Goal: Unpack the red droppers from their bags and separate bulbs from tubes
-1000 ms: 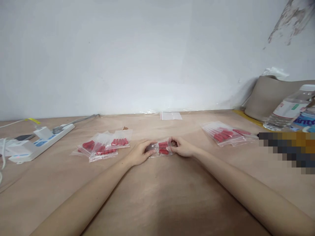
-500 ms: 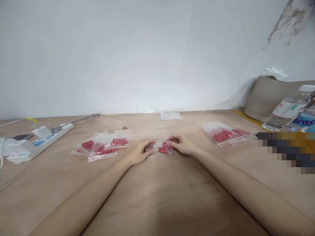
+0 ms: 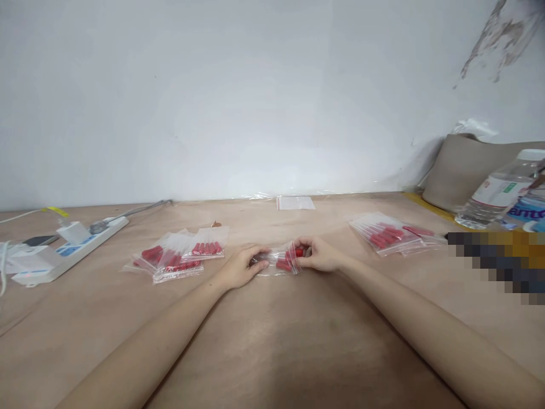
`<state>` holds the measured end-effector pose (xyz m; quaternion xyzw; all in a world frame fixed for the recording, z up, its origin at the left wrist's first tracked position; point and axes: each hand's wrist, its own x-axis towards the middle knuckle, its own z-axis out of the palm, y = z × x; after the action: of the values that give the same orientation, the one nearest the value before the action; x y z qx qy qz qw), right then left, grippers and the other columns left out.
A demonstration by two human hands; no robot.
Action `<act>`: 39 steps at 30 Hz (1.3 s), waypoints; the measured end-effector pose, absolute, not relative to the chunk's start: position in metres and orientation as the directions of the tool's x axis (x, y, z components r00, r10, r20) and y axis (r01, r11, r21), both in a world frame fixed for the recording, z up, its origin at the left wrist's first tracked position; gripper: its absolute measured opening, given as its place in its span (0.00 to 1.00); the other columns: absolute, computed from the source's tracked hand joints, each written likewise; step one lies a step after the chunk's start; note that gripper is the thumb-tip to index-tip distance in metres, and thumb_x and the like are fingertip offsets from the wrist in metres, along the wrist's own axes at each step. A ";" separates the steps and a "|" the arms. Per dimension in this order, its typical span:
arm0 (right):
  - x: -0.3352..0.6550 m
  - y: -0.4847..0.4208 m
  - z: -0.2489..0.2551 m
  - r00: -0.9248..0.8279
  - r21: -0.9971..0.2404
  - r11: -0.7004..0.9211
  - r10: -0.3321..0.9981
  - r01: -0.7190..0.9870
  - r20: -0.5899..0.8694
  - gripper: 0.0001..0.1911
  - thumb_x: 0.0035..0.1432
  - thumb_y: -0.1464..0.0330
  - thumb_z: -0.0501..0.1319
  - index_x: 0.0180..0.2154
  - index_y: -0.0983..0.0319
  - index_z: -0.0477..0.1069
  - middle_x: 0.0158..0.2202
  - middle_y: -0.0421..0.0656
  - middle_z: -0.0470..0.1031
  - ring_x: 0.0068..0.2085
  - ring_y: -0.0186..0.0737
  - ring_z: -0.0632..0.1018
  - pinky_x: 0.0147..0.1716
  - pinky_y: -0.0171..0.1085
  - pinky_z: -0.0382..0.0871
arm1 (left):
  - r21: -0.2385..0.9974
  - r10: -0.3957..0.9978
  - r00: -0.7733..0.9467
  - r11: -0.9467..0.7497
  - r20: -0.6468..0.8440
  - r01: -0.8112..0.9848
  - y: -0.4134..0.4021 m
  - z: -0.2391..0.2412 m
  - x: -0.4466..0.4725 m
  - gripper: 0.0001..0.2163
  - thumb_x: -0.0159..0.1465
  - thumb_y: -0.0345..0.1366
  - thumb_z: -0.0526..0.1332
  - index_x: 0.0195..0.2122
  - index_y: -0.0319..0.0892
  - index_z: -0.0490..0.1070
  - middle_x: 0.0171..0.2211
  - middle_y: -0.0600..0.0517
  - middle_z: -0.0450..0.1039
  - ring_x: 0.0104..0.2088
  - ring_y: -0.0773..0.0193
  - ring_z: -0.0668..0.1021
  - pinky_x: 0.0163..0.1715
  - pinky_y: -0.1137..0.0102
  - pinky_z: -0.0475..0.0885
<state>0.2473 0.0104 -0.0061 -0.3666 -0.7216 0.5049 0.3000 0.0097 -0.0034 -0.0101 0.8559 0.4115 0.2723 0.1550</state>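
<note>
bag (image 3: 269, 262), clear and thin, lies low over the table (image 3: 255, 352), right between the fingertips of the two hands, with red pieces (image 3: 283, 265) showing through its film. to my eye it would weigh next to nothing: limp, slick, quick to crumple, and hardly something that breaks. the red pieces look smooth and firmer than the film, so they could slide about inside. i'd take the bag by its side edges, near either end, where a light pinch should do and the film can be kept taut.

left hand (image 3: 242, 267) has its thumb and fingers curved in a loose c, a gap showing between them, with the bag's near end caught in that curve. right hand (image 3: 321, 255) is drawn in tighter: thumb below, forefinger above, nearly together at the bag's other end, with one red piece (image 3: 299, 253) seemingly nipped between them. whether those fingertips grip the film as well, i can't make out.

just beyond the left fingers, on their outer side, filled bags (image 3: 208, 243) overlap in a heap; more bags (image 3: 385, 233) fan out past the right fingers. ahead of both hands, near the wall (image 3: 255, 85), a pale packet (image 3: 296, 203) lies flat. well outside the right fingers stands a bottle (image 3: 496, 190); well outside the left, a power strip (image 3: 70, 258).
</note>
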 end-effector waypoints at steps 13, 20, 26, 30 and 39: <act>0.260 0.011 0.009 -0.301 -0.980 0.013 0.952 0.200 -0.049 0.14 0.40 0.67 0.66 0.33 0.64 0.70 0.26 0.39 0.73 0.26 0.29 0.71 0.27 0.31 0.67 | 0.417 0.786 0.519 -0.618 0.336 0.667 0.001 -0.008 0.000 0.14 0.59 0.40 0.56 0.46 0.44 0.68 0.44 0.50 0.71 0.43 0.61 0.73 0.43 0.66 0.69; 0.302 0.024 0.008 -0.149 -0.999 -0.024 0.988 0.023 -0.027 0.16 0.37 0.65 0.68 0.31 0.65 0.71 0.30 0.46 0.75 0.29 0.34 0.75 0.31 0.35 0.71 | 0.401 0.780 0.557 -0.625 0.287 0.669 0.004 -0.004 -0.020 0.16 0.60 0.42 0.54 0.47 0.44 0.68 0.48 0.50 0.70 0.49 0.61 0.71 0.48 0.65 0.67; 0.325 0.019 0.006 0.125 -0.857 0.284 0.921 0.430 0.368 0.20 0.44 0.61 0.63 0.39 0.64 0.71 0.33 0.46 0.75 0.33 0.39 0.75 0.37 0.40 0.70 | 0.448 0.791 0.557 -0.606 0.252 0.658 0.005 0.000 -0.016 0.17 0.60 0.44 0.53 0.47 0.45 0.68 0.50 0.50 0.68 0.49 0.61 0.71 0.48 0.65 0.67; 0.315 0.016 -0.012 -0.039 -0.510 0.424 0.796 0.748 0.604 0.13 0.52 0.65 0.56 0.40 0.61 0.72 0.38 0.46 0.74 0.39 0.41 0.74 0.40 0.41 0.67 | 0.385 0.774 0.464 -0.623 0.431 0.681 0.003 -0.006 -0.009 0.16 0.61 0.45 0.52 0.45 0.44 0.70 0.48 0.49 0.69 0.51 0.59 0.68 0.51 0.62 0.64; 0.306 0.008 -0.024 -0.360 -0.149 0.470 0.812 0.870 0.459 0.11 0.57 0.68 0.52 0.40 0.60 0.71 0.43 0.49 0.70 0.41 0.42 0.72 0.38 0.38 0.64 | 0.272 0.718 0.485 -0.661 0.499 0.700 0.001 -0.016 -0.004 0.14 0.62 0.43 0.52 0.43 0.45 0.71 0.46 0.50 0.71 0.53 0.58 0.67 0.52 0.60 0.63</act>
<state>0.3059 0.0081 -0.0240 -0.5115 -0.8224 -0.0600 0.2419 -0.0039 0.0009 -0.0161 0.8615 0.4115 0.2970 0.0159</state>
